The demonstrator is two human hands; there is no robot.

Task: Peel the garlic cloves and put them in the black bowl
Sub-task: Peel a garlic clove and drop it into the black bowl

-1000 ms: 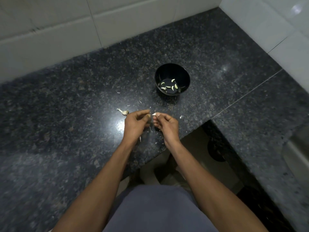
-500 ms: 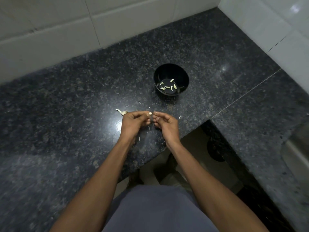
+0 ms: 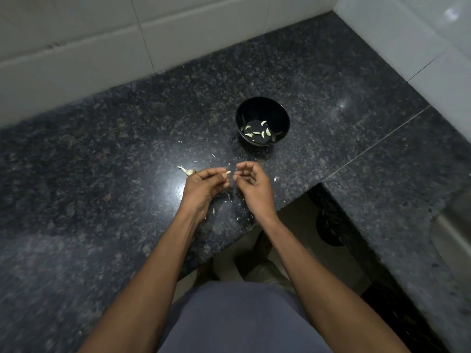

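The left hand (image 3: 204, 186) pinches a small pale garlic clove (image 3: 228, 172) between thumb and fingertips, just above the dark speckled surface (image 3: 102, 154). The right hand (image 3: 251, 186) hovers just beside it, fingers curled loosely; whether it holds anything cannot be told. The black bowl (image 3: 262, 108) stands beyond the hands, with several peeled cloves (image 3: 256, 133) inside. A garlic remnant (image 3: 188, 170) touches the left hand's far side, and skin scraps (image 3: 213, 212) litter the surface. No writing is readable.

L hand (image 3: 204, 188) pinching, R hand (image 3: 251, 186) curled, apart.
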